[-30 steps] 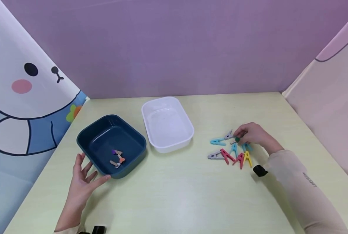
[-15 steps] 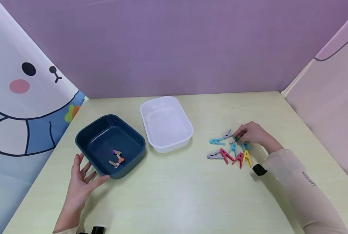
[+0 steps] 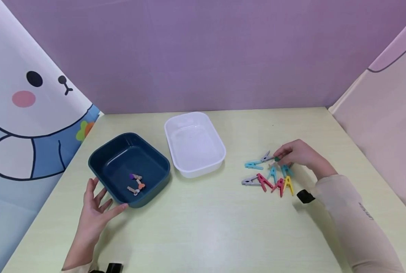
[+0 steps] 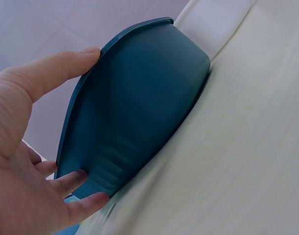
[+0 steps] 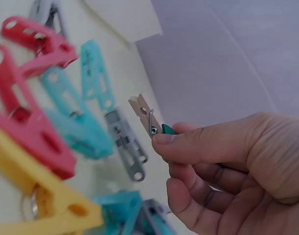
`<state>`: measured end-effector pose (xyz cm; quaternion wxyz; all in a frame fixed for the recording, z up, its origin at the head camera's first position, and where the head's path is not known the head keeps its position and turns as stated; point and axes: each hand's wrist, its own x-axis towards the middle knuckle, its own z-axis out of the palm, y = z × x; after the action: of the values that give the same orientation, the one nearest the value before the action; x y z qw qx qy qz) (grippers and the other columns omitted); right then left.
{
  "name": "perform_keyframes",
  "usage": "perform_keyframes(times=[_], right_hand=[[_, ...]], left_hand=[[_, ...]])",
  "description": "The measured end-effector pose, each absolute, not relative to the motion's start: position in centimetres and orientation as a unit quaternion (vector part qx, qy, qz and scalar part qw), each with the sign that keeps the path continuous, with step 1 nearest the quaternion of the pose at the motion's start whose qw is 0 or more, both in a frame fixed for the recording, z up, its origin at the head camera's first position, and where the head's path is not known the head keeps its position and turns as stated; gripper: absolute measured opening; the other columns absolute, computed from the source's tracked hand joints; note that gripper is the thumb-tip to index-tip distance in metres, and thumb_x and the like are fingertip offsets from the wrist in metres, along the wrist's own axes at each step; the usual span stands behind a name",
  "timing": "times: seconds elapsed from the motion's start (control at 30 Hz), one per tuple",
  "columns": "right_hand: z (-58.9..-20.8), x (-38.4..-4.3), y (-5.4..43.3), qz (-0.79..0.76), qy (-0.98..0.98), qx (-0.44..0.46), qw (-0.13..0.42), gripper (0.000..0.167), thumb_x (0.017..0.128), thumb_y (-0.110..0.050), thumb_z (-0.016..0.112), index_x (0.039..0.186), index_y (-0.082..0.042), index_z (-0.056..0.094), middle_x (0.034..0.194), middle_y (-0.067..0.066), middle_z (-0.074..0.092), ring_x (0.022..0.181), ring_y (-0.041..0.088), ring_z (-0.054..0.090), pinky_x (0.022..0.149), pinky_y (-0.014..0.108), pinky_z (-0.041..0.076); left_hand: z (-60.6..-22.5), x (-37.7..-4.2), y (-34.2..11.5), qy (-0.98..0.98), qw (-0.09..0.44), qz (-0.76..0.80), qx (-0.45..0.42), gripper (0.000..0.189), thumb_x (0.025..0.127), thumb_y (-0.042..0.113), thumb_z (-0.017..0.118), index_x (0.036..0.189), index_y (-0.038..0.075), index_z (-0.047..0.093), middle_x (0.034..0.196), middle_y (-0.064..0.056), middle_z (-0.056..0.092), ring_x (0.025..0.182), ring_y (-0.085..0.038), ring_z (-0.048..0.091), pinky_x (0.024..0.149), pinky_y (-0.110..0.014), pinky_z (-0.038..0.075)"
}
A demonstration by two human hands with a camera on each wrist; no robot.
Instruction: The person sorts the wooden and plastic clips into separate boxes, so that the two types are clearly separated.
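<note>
At the table's right my right hand (image 3: 300,154) pinches a small wooden clothespin (image 5: 145,115) between thumb and forefinger. A green piece (image 5: 167,129) on the clothespin peeks out behind the thumb. Around and below this hand lie larger plastic clothespins: turquoise (image 3: 254,165), grey (image 3: 250,182), red (image 3: 264,182) and yellow (image 3: 288,184). On the left side, my left hand (image 3: 95,216) rests against the near corner of a dark blue basin (image 3: 155,195). Its thumb lies at the rim and its spread fingers reach along the outer wall. Several small wooden clothespins (image 3: 140,185) lie inside the basin.
A white basin (image 3: 196,151) stands between the dark blue one and the clothespins, close beside the dark blue basin. A purple backdrop (image 3: 210,57) rises behind the table, with patterned sheets at the left and right sides.
My right hand has risen slightly with the wooden clothespin in its fingers. The left hand and both basins hold their places.
</note>
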<state>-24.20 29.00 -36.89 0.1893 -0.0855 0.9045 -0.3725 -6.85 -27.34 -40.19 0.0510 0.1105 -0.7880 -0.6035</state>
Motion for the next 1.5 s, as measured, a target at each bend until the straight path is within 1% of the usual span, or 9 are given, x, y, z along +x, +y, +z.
perform_keyframes(times=[0.2, 0.43, 0.5, 0.53, 0.6, 0.7, 0.83, 1.03, 1.5], right_hand=[[-35.3, -24.1, 28.2, -0.373, 0.908, -0.096, 0.166, 0.034, 0.085, -0.011, 0.078, 0.115, 0.004, 0.070, 0.097, 0.006, 0.071, 0.084, 0.019, 0.059, 0.076, 0.036, 0.053], [-34.2, -24.7, 26.9, -0.374, 0.908, -0.107, 0.153, 0.031, 0.085, -0.006, 0.076, 0.114, 0.003, 0.071, 0.100, 0.007, 0.072, 0.089, 0.022, 0.060, 0.079, 0.034, 0.052], [-33.9, -24.8, 26.5, -0.376, 0.907, -0.105, 0.155, 0.032, 0.086, -0.007, 0.076, 0.115, 0.003, 0.071, 0.103, 0.007, 0.072, 0.092, 0.023, 0.061, 0.082, 0.036, 0.052], [-33.7, -24.9, 26.3, -0.377, 0.907, -0.104, 0.157, 0.032, 0.086, -0.007, 0.076, 0.115, 0.003, 0.071, 0.104, 0.008, 0.072, 0.095, 0.024, 0.062, 0.085, 0.038, 0.052], [-33.4, -25.0, 25.8, -0.379, 0.906, -0.105, 0.159, 0.031, 0.087, -0.008, 0.076, 0.116, 0.002, 0.071, 0.107, 0.008, 0.072, 0.099, 0.025, 0.062, 0.089, 0.042, 0.051], [-32.9, -25.3, 25.0, -0.384, 0.903, -0.110, 0.159, 0.030, 0.087, -0.008, 0.076, 0.115, 0.001, 0.071, 0.107, 0.008, 0.071, 0.099, 0.025, 0.061, 0.091, 0.043, 0.050], [-32.2, -25.6, 23.8, -0.396, 0.897, -0.116, 0.157, 0.028, 0.086, -0.006, 0.076, 0.113, 0.002, 0.071, 0.100, 0.008, 0.071, 0.091, 0.024, 0.060, 0.087, 0.038, 0.050], [-31.5, -26.2, 21.7, -0.410, 0.890, -0.126, 0.156, 0.025, 0.086, 0.000, 0.075, 0.111, 0.002, 0.072, 0.094, 0.008, 0.070, 0.086, 0.022, 0.061, 0.081, 0.030, 0.051], [-31.4, -27.4, 16.8, -0.452, 0.860, -0.170, 0.165, 0.023, 0.080, 0.004, 0.077, 0.103, 0.003, 0.074, 0.091, 0.009, 0.072, 0.083, 0.020, 0.064, 0.080, 0.030, 0.054]], left_hand=[[-40.1, -6.8, -27.4, -0.784, 0.048, -0.608, 0.112, 0.123, 0.085, -0.002, 0.077, 0.157, 0.032, -0.016, 0.166, 0.006, -0.012, 0.149, -0.041, 0.011, 0.102, -0.018, 0.038], [-40.1, -6.9, -27.4, -0.784, 0.049, -0.609, 0.111, 0.122, 0.085, -0.003, 0.076, 0.157, 0.031, -0.016, 0.166, 0.005, -0.012, 0.149, -0.041, 0.011, 0.103, -0.019, 0.037], [-40.1, -6.9, -27.4, -0.783, 0.048, -0.610, 0.111, 0.122, 0.085, -0.003, 0.076, 0.157, 0.032, -0.016, 0.166, 0.006, -0.012, 0.149, -0.041, 0.011, 0.105, -0.025, 0.036], [-40.2, -6.9, -27.4, -0.783, 0.048, -0.610, 0.111, 0.122, 0.085, -0.003, 0.076, 0.157, 0.032, -0.016, 0.166, 0.006, -0.012, 0.149, -0.041, 0.011, 0.104, -0.022, 0.037], [-40.2, -6.9, -27.5, -0.783, 0.046, -0.610, 0.112, 0.122, 0.085, -0.003, 0.076, 0.157, 0.032, -0.016, 0.166, 0.006, -0.012, 0.149, -0.040, 0.011, 0.104, -0.023, 0.037], [-40.2, -6.9, -27.4, -0.784, 0.047, -0.609, 0.111, 0.122, 0.085, -0.003, 0.076, 0.157, 0.032, -0.016, 0.166, 0.006, -0.012, 0.149, -0.041, 0.011, 0.101, -0.019, 0.038], [-40.2, -7.0, -27.3, -0.785, 0.050, -0.607, 0.108, 0.122, 0.085, -0.001, 0.076, 0.157, 0.032, -0.016, 0.166, 0.006, -0.012, 0.148, -0.041, 0.012, 0.097, -0.013, 0.039], [-40.2, -7.0, -27.3, -0.787, 0.048, -0.605, 0.112, 0.121, 0.086, 0.000, 0.077, 0.157, 0.033, -0.016, 0.166, 0.007, -0.012, 0.148, -0.041, 0.012, 0.100, -0.017, 0.038], [-40.2, -7.0, -27.3, -0.786, 0.050, -0.607, 0.110, 0.121, 0.086, -0.001, 0.076, 0.157, 0.034, -0.016, 0.166, 0.007, -0.011, 0.148, -0.041, 0.012, 0.101, -0.019, 0.038]])
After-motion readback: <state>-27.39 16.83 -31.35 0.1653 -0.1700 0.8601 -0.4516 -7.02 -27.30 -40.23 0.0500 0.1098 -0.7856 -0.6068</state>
